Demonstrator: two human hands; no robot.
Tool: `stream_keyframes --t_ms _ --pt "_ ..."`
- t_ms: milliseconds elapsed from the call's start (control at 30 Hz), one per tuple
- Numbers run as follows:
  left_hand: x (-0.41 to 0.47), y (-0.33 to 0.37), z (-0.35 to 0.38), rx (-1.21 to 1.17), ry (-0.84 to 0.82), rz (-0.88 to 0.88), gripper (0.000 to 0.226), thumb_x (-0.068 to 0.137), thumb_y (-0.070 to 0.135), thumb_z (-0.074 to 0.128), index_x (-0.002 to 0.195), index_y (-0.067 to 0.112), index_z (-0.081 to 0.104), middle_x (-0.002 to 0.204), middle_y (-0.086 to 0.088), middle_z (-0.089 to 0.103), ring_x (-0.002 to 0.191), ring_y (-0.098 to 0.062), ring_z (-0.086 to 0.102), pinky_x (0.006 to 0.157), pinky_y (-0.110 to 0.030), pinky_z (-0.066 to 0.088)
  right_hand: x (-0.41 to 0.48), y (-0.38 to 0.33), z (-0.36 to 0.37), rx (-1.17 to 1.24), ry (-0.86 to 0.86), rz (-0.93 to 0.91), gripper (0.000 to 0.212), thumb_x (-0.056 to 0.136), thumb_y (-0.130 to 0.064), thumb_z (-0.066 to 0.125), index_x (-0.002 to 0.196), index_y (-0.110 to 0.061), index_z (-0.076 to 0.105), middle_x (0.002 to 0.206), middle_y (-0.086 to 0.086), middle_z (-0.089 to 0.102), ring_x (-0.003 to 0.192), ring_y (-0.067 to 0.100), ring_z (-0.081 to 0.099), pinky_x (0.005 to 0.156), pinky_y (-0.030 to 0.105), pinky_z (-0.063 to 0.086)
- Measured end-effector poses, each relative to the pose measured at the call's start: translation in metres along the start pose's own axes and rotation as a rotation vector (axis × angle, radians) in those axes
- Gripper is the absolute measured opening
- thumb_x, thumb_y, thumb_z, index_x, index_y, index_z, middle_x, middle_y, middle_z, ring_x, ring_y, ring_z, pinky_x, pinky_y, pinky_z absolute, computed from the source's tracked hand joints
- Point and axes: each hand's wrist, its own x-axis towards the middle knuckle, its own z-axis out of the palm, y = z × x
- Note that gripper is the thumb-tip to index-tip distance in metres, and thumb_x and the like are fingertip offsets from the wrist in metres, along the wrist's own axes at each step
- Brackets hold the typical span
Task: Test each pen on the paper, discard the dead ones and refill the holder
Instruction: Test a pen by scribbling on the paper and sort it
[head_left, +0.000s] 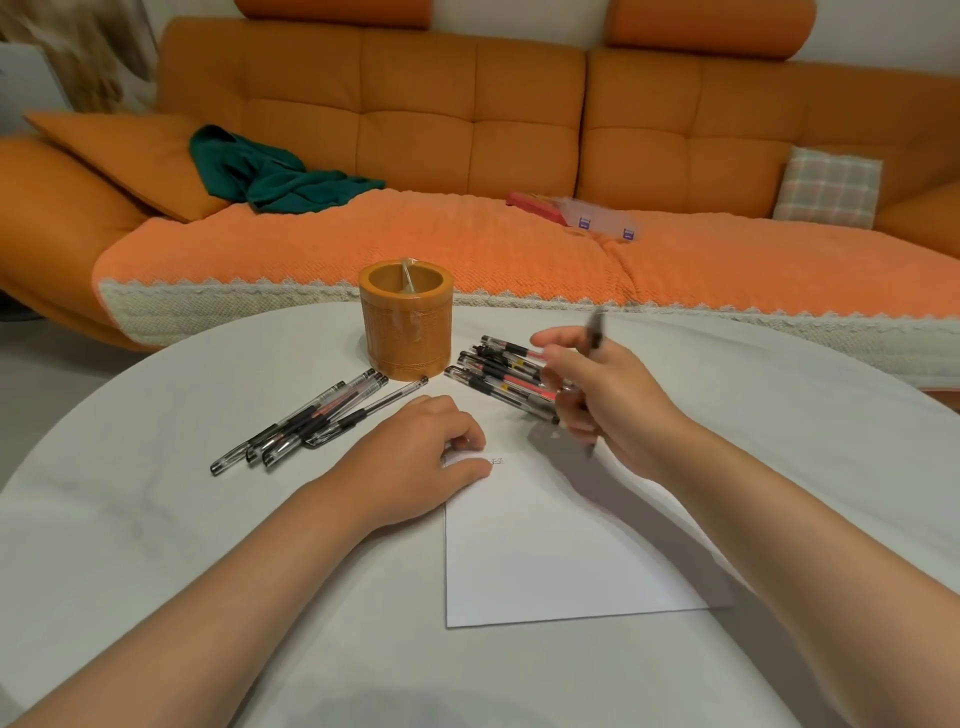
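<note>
Left hand (415, 457) has its fingers curled down on the far left corner of the paper (561, 561), pressing or pinching, I cannot tell which, while the right hand (608, 400) pinches a pen (596, 327), blurred, up off the sheet. Now the hazards, from the left: the left pile of pens (306, 421) lies loose on the table (156, 519), and a nudge from that forearm could roll them about and muddle the sorting. The holder (408, 332), far centre with one pen showing inside, stands close between both piles, so a careless reach might tip it. On the right, the held pen hangs over the right pile (498, 371); let it slip there and its verdict is lost.
</note>
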Motion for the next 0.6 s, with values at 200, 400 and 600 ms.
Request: stream_keyframes --t_ms 200,400,600 --pt "0.0 -0.012 -0.012 0.334 0.214 -0.09 0.033 0.096 0.031 0.054 0.128 0.023 0.06 0.122 0.004 0.055 0.117 -0.02 0.044 0.099 -0.04 0.04 -0.015 -0.004 0.008 -0.471 -0.031 -0.017 0.062 0.086 -0.067 0.043 0.062 -0.012 0.029 0.067 0.016 0.024 0.058 0.027 0.017 0.062 0.036 0.019" --pt "-0.002 -0.03 -0.017 0.499 0.213 -0.218 0.023 0.094 0.015 0.052 0.112 0.012 0.066 0.104 -0.008 0.063 0.099 -0.03 0.051 0.081 -0.042 0.046 -0.018 0.006 0.007 -0.741 0.013 0.052 0.047 0.086 -0.048 0.048 0.055 -0.019 0.027 0.047 -0.005 0.024 0.046 0.015 0.019 0.06 0.037 0.021" --pt "0.003 -0.034 -0.017 0.445 0.205 -0.24 0.025 0.096 0.01 0.047 0.111 0.014 0.067 0.099 -0.008 0.06 0.096 -0.029 0.052 0.078 -0.04 0.047 -0.016 0.01 0.009 -0.906 0.002 0.032 0.053 0.093 -0.055 0.042 0.066 -0.011 0.051 0.056 -0.003 0.052 0.055 0.017 0.044 0.059 0.035 0.033"
